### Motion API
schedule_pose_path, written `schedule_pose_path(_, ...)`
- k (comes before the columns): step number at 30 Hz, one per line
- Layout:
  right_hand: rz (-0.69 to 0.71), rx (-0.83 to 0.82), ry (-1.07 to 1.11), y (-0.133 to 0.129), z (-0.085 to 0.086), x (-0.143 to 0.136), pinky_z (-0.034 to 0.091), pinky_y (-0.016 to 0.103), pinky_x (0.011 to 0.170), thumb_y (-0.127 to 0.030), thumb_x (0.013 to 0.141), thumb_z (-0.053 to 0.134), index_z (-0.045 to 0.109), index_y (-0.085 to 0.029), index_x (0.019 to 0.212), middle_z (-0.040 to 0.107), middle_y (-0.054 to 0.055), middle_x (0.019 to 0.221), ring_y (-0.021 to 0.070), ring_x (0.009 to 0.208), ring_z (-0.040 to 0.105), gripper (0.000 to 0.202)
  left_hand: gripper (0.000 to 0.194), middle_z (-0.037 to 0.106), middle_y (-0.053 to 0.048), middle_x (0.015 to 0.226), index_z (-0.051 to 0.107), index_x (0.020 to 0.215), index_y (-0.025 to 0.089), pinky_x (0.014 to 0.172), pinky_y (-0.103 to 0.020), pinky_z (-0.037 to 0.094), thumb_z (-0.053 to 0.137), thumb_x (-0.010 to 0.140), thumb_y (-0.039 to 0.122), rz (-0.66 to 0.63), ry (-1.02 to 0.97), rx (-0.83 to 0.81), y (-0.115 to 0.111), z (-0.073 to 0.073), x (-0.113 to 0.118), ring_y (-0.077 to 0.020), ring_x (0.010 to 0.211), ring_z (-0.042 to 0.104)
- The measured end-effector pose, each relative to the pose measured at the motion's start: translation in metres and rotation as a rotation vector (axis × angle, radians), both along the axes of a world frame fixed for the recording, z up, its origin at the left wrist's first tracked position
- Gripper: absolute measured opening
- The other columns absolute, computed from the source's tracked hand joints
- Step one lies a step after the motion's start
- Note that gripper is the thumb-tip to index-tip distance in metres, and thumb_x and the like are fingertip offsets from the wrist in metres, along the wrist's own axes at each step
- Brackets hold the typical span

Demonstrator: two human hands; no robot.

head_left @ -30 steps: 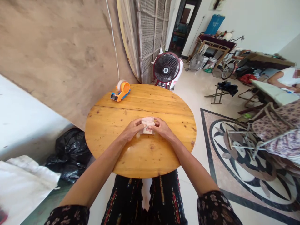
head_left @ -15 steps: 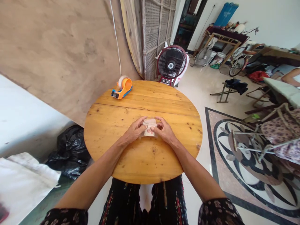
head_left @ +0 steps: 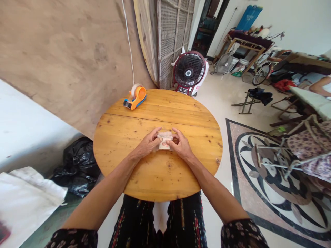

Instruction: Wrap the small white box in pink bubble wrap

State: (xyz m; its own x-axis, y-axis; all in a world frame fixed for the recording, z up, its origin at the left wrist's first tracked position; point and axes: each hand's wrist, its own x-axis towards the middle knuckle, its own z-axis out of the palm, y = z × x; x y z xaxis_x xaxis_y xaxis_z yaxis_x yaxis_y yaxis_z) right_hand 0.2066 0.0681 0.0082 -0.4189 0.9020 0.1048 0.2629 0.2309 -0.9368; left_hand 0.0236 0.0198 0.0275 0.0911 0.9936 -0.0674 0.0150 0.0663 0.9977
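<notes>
A small whitish packet point(head_left: 164, 144) with red print, in what looks like clear wrapping, lies near the middle of the round wooden table point(head_left: 165, 179). My left hand point(head_left: 150, 142) grips its left side, thumb on top and fingers curved round the edge. On the right side my right hand point(head_left: 181, 144) holds it too, with the thumb pressed on its face. The packet's far end looks crumpled and shows between my index fingers. Its side edges are hidden by my fingers.
An orange and blue tape dispenser point(head_left: 136, 97) stands at the table's far left edge. Behind the table is a red fan point(head_left: 189, 70). Black plastic bags point(head_left: 77, 163) sit on the left. A person's arm point(head_left: 320, 85) shows at far right.
Both hands keep nearly the same place on the packet. My right thumb has shifted very slightly left over the print.
</notes>
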Motion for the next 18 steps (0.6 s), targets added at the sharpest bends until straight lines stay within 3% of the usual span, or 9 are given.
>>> schedule_pose_path(5, -0.017, 0.03, 0.015, -0.0009, -0.0024, -0.0021, 0.054, 0.036, 0.085, -0.042, 0.078, 0.069, 0.044, -0.02, 0.136, 0.068, 0.01, 0.118, 0.0207, 0.093, 0.068, 0.067, 0.074, 0.059, -0.014, 0.127, 0.037, 0.144, 0.007, 0.091, -0.032, 0.047, 0.059, 0.08, 0.038, 0.003, -0.046, -0.028, 0.002, -0.0001, 0.0002, -0.0233, 0.105, 0.06)
schedule_pose_path(13, -0.063, 0.119, -0.047, -0.0012, -0.0051, -0.0011, 0.051, 0.038, 0.09, -0.044, 0.078, 0.069, 0.047, -0.021, 0.133, 0.07, 0.008, 0.109, 0.0216, 0.095, 0.067, 0.064, 0.081, 0.058, -0.013, 0.131, 0.023, 0.152, 0.01, 0.093, -0.031, 0.047, 0.057, 0.083, 0.036, -0.008, -0.063, -0.036, -0.0002, -0.0027, 0.0011, -0.0241, 0.111, 0.059)
schedule_pose_path(18, -0.076, 0.222, -0.113, -0.0052, 0.0001, -0.0009, 0.051, 0.039, 0.088, -0.042, 0.08, 0.066, 0.048, -0.021, 0.133, 0.071, 0.008, 0.109, 0.0229, 0.094, 0.067, 0.06, 0.09, 0.063, -0.012, 0.12, 0.017, 0.153, 0.011, 0.085, -0.031, 0.048, 0.063, 0.08, 0.039, -0.015, -0.081, -0.051, -0.0004, -0.0077, -0.0006, -0.0229, 0.101, 0.062)
